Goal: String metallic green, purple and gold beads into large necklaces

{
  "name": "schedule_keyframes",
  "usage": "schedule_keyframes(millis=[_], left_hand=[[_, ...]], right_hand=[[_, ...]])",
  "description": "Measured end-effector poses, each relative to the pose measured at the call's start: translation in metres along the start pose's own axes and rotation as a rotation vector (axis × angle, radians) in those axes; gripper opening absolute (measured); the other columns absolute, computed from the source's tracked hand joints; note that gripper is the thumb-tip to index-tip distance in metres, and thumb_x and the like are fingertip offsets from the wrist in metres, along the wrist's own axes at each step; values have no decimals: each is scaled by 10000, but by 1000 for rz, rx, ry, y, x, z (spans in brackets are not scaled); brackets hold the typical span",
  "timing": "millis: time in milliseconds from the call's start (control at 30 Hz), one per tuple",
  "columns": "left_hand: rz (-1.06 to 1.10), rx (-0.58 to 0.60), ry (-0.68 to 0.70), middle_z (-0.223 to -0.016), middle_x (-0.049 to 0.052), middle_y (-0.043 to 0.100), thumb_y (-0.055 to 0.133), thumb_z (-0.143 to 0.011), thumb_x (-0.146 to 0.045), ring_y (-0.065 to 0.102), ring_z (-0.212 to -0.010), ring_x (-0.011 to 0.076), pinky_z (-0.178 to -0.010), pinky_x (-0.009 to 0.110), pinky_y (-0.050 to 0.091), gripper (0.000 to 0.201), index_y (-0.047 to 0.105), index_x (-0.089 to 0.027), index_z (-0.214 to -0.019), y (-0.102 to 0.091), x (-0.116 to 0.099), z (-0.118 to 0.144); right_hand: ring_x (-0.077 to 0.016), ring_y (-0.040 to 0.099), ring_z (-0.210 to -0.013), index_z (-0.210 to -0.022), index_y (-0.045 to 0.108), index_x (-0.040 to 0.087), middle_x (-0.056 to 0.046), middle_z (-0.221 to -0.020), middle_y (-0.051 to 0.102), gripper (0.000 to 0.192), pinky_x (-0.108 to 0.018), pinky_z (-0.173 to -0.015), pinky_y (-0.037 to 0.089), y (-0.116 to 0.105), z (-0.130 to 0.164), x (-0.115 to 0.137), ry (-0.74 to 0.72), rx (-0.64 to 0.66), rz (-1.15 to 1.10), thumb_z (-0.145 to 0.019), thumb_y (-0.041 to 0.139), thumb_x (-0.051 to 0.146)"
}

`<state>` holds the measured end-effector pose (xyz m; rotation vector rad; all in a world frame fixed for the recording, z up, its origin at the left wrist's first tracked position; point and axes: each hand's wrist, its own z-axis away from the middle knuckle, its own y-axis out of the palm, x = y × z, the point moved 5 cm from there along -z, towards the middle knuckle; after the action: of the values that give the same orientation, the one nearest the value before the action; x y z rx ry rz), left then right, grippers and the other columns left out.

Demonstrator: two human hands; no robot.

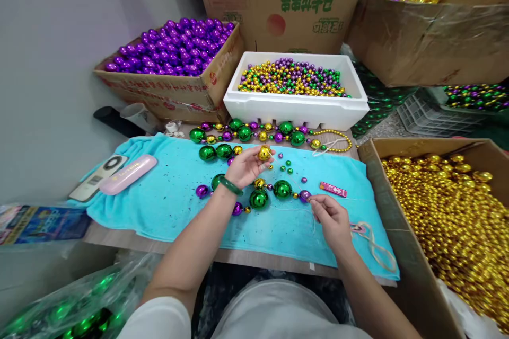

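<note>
A desk [119,238] draped with a turquoise towel [170,180] spans the center of the frame, ringed by packing boxes. A large carton [310,29] with upside-down green "Macaron" lettering stands at top center, and another carton [429,39] fills the upper right. At right, an open box [392,217] brims with gold beads, while a cardboard box [167,90] of glossy purple beads sits at upper left, just beside a white foam box [294,110] of small gold, purple and green beads.

Below the foam box, a long strand [244,133] of green, purple and gold beads stretches across the towel's far edge. Nearer the middle, a shorter strand [282,189] lies on the towel, its right end at the person's right hand [331,218], whose fingertips are pinched together there. The left hand [246,168], a green bangle [230,185] at its wrist, is raised over the towel at center, thumb and fingers pinching a gold bead [264,153].

At the towel's left end, a pink case [128,175] rests against a white device [98,178]. A small pink packet [333,189] lies right of center. Smallest of all, several loose green and purple beads [289,163] dot the towel between the hands.
</note>
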<state>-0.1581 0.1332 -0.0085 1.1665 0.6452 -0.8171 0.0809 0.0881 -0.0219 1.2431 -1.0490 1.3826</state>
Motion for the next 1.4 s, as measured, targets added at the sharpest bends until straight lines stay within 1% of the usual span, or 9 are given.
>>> schedule_keyframes(millis=[67, 200, 633, 867, 1067, 1167, 1233, 1333, 1400], left_hand=[[179, -18, -36, -935, 116, 707, 482, -844, -222, 658, -717, 121, -672, 214, 538, 250, 658, -103, -977, 0, 2, 12], [304, -59, -35, -905, 122, 708, 444, -867, -214, 660, -708, 122, -626, 190, 537, 266, 655, -81, -962, -3, 1, 23], [345, -77, 13, -887, 120, 705, 495, -850, -207, 671, -733, 137, -628, 194, 545, 236, 645, -75, -975, -6, -7, 37], [142, 21, 128, -1065, 68, 678, 678, -711, -93, 668, -864, 148, -767, 248, 536, 322, 650, -150, -1026, 8, -1, 47], [86, 45, 122, -1112, 80, 663, 716, -700, -150, 657, -897, 163, -777, 269, 518, 333, 666, -165, -1029, 11, 4, 52], [13, 117, 99, -1109, 77, 665, 745, -681, -191, 655, -900, 172, -792, 284, 507, 357, 676, -180, -1032, 17, 11, 55], [-131, 233, 34, -1102, 82, 669, 754, -673, -214, 649, -915, 182, -815, 302, 495, 377, 680, -182, -1042, 26, 20, 56], [-511, 403, -79, -1102, 79, 670, 754, -652, -195, 631, -962, 199, -837, 321, 485, 493, 651, -201, -1135, 35, 33, 57], [-816, 372, -51, -1137, 75, 655, 721, -678, -189, 628, -959, 199, -839, 340, 491, 535, 615, -221, -1201, 32, 31, 50]], right_hand=[[-91, 370, -462, -741, 643, 163, 32, -510, 446, 247, -224, -433, 280, 4, 0, 1, -13, 22, 7, -729, 660, 409], [-86, 359, -467, -753, 648, 157, 33, -519, 441, 237, -222, -436, 264, 10, 2, -1, -34, 64, 16, -747, 648, 394], [-84, 346, -465, -748, 648, 149, 29, -527, 440, 257, -224, -437, 257, 9, 7, -1, -46, 105, 58, -735, 635, 406], [-102, 407, -490, -757, 621, 162, 18, -562, 483, 258, -230, -453, 317, 13, 4, -3, -37, 133, 64, -731, 629, 419], [-97, 402, -482, -729, 601, 170, 32, -534, 456, 243, -227, -459, 323, 9, -1, -14, -32, 177, 66, -741, 630, 411], [-98, 408, -487, -727, 602, 172, 31, -538, 461, 233, -229, -463, 330, 10, -2, -15, -31, 179, 51, -739, 631, 403], [-100, 416, -484, -736, 604, 175, 32, -531, 468, 233, -233, -466, 337, 13, -2, -14, -24, 186, 27, -735, 633, 406], [-100, 422, -478, -736, 596, 180, 36, -519, 476, 244, -233, -466, 342, 16, -2, -12, -8, 186, -24, -731, 633, 421], [-96, 422, -479, -733, 583, 184, 38, -523, 479, 246, -227, -461, 339, 13, -3, -12, 5, 165, -65, -729, 639, 423]])
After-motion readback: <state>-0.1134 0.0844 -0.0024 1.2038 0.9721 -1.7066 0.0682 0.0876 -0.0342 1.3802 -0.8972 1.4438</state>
